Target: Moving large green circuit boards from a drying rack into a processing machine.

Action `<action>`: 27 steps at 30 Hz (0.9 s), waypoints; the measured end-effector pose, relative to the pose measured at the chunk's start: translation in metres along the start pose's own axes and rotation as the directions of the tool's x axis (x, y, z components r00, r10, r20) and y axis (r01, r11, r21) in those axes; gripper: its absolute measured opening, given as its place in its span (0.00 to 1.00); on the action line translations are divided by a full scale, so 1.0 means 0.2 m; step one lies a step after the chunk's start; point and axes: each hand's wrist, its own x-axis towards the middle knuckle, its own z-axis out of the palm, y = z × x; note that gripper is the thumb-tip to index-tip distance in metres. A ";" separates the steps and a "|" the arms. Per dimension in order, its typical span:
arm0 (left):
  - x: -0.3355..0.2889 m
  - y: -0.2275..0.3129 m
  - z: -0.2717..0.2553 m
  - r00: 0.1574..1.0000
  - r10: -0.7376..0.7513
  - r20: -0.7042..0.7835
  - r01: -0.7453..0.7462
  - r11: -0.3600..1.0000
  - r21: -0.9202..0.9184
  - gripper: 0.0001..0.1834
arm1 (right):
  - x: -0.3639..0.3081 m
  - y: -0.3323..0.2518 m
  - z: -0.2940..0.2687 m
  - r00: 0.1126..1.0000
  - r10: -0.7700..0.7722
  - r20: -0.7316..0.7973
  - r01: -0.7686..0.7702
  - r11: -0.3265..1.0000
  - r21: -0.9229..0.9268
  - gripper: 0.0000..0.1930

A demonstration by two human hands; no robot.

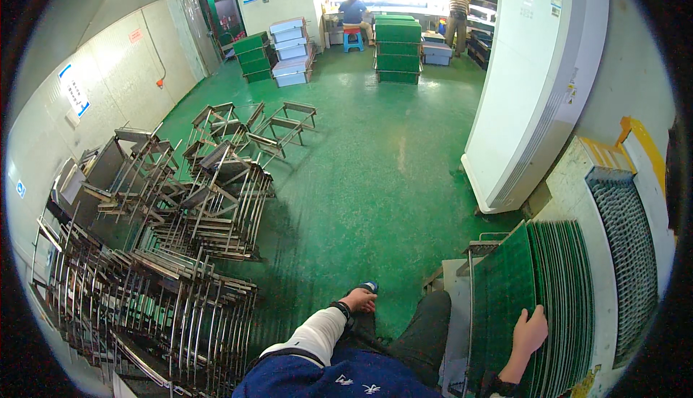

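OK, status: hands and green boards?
Right hand at the green boards; left hand away from them. Boards on edge, in a row. Nothing visibly blocking the right hand.

This was a workshop, most likely on a factory floor. The smooth green floor (375, 181) looked like a coated industrial surface, and many bare metal frames (180, 311) crowded the left side. Thin green boards (505, 275) stood packed upright in a row at the lower right, too many for a household. Toward the back, green stacks (397, 48) and pale blue boxes (292, 51) sat on the floor before a long, brightly lit workbench (404, 0), where a seated person (352, 12) and a standing person in stripes (458, 15) were stationed. Notices (73, 89) hung on the plain pale wall.
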 end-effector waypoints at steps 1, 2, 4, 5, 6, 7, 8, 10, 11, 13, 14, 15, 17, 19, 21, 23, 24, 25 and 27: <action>0.01 0.00 0.00 1.000 0.015 -0.001 -0.015 1.000 -0.004 0.21 | 0.00 0.00 0.00 1.000 0.000 -0.013 0.000 1.000 0.001 0.15; 0.01 0.00 0.00 1.000 0.015 0.006 -0.015 1.000 -0.005 0.22 | 0.00 0.00 0.00 1.000 -0.002 -0.008 0.002 1.000 0.000 0.15; 0.02 -0.01 -0.01 1.000 0.015 0.012 -0.015 1.000 -0.006 0.22 | 0.00 0.00 0.00 1.000 0.017 0.020 -0.016 1.000 -0.011 0.15; 0.02 -0.01 -0.01 1.000 0.026 0.009 -0.026 1.000 0.005 0.22 | 0.00 0.00 0.00 0.999 0.018 0.030 -0.018 1.000 -0.011 0.15; 0.02 -0.01 -0.01 0.999 0.038 0.005 -0.038 0.999 0.015 0.22 | 0.00 0.00 0.00 1.000 0.010 0.020 -0.009 1.000 -0.013 0.15; 0.02 -0.01 -0.01 0.999 0.037 0.005 -0.037 0.999 0.016 0.22 | 0.00 0.00 0.00 1.000 0.002 0.004 -0.002 1.000 -0.015 0.15; 0.02 -0.01 -0.01 0.999 0.032 0.001 -0.032 0.999 0.011 0.22 | 0.00 0.00 0.00 1.000 0.002 0.010 -0.002 1.000 -0.016 0.15; 0.02 -0.01 0.00 1.000 0.027 -0.004 -0.027 1.000 0.005 0.21 | 0.00 0.00 0.00 0.999 0.024 0.024 -0.023 0.999 -0.035 0.16; 0.02 -0.01 0.00 0.999 0.032 -0.009 -0.032 0.999 0.008 0.21 | 0.00 0.01 0.00 0.999 0.024 0.035 -0.023 0.999 -0.038 0.16; 0.01 -0.01 0.00 0.999 0.037 -0.013 -0.036 0.999 0.010 0.21 | 0.00 0.01 0.01 0.998 0.041 0.051 -0.040 0.999 -0.038 0.16; 0.01 -0.01 0.00 0.999 0.043 -0.006 -0.043 0.999 0.004 0.22 | 0.00 0.01 0.01 0.997 0.041 0.059 -0.039 0.998 -0.039 0.16; 0.01 -0.01 0.00 0.999 0.049 0.001 -0.049 0.999 -0.001 0.22 | 0.00 0.01 0.01 0.998 0.036 0.056 -0.034 0.999 -0.029 0.17; 0.01 -0.01 0.00 0.999 0.045 -0.001 -0.045 0.999 -0.014 0.22 | 0.00 0.01 0.00 0.998 0.030 0.053 -0.029 0.999 -0.019 0.17; 0.01 -0.01 0.00 0.999 0.042 -0.003 -0.042 0.999 -0.027 0.22 | 0.00 0.01 0.00 0.998 0.038 0.059 -0.037 0.999 -0.018 0.16; 0.01 -0.01 -0.01 1.000 0.022 -0.009 -0.022 1.000 0.019 0.22 | 0.00 0.00 0.00 0.997 0.038 0.063 -0.037 0.999 -0.026 0.16; 0.02 -0.01 -0.01 0.999 0.034 -0.008 -0.034 0.999 0.001 0.22 | 0.00 0.00 0.00 0.997 0.040 0.060 -0.038 0.999 -0.032 0.15; 0.02 -0.01 -0.01 0.999 0.033 -0.009 -0.033 0.999 -0.005 0.23 | 0.00 0.00 0.00 0.998 0.037 0.055 -0.035 0.999 -0.030 0.15; 0.03 -0.02 -0.01 0.999 0.033 -0.009 -0.033 0.999 -0.005 0.23 | 0.00 0.00 0.00 0.998 0.034 0.049 -0.032 0.999 -0.027 0.15; 0.03 -0.02 -0.01 0.999 0.035 -0.008 -0.035 0.999 0.000 0.23 | 0.00 0.00 0.00 0.999 0.030 0.043 -0.029 0.999 -0.027 0.15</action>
